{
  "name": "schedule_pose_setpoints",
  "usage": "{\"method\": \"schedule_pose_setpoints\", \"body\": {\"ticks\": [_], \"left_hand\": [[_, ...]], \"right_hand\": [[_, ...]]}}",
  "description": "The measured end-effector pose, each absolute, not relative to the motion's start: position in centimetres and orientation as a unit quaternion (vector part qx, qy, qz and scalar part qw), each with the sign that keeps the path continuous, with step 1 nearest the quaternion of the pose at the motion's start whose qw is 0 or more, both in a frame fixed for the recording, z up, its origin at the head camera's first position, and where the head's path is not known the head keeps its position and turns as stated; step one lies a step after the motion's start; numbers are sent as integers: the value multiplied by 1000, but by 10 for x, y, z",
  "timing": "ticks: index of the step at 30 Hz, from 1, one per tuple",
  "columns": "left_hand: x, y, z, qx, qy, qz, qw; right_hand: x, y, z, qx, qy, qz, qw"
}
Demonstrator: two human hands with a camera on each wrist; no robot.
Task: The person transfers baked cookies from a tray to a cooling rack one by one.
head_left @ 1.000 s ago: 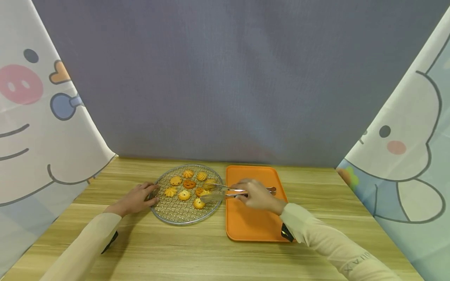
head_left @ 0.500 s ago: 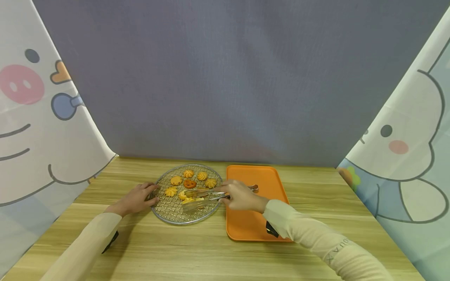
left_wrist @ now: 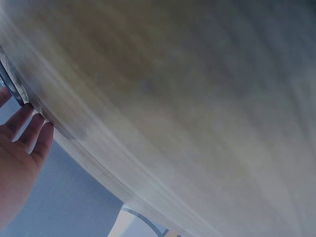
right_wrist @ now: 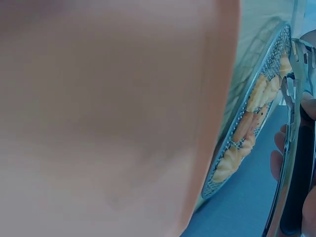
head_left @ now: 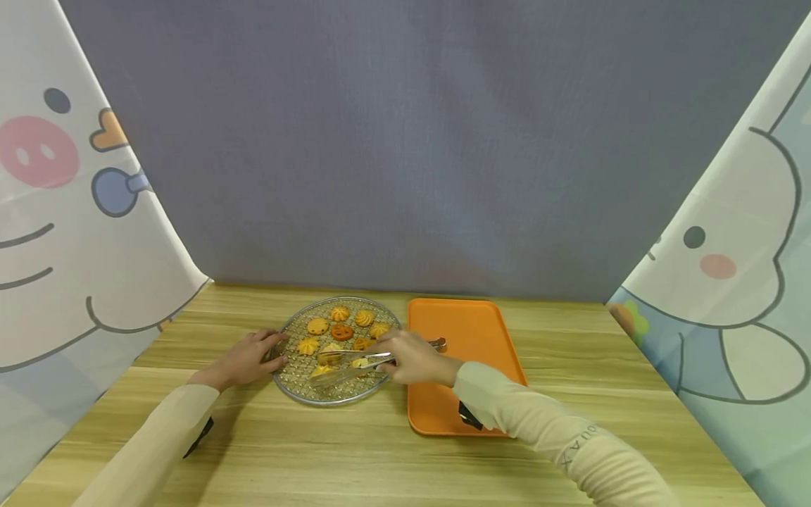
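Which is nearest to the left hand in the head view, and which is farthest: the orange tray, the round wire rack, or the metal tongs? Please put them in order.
Measured from the left hand:
1. Round wire rack: its left rim lies right at the fingertips.
2. Metal tongs: over the rack, to the right, held by the right hand.
3. Orange tray: farthest, right of the rack.
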State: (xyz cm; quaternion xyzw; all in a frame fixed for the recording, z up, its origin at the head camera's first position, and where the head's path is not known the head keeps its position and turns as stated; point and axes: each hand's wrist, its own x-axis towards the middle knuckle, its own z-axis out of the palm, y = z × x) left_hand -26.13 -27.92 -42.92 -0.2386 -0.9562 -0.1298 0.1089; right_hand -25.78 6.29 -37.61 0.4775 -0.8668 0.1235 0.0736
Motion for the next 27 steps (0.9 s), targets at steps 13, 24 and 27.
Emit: {"method": "schedule_pose_setpoints", "body": {"ticks": [13,24,27], "left_hand": [[-258,-277,-425,-241,-956,-128,110],[-257,-278,-425,-231,-959,-127,102],[-258,-278,-426,-231,-959,-127,103]], "right_hand": [[-261,62,-388,454,-879,139,49],[-259,62,-386,443,-882,154,33],[-258,62,-386,443,-882,155,39]]}}
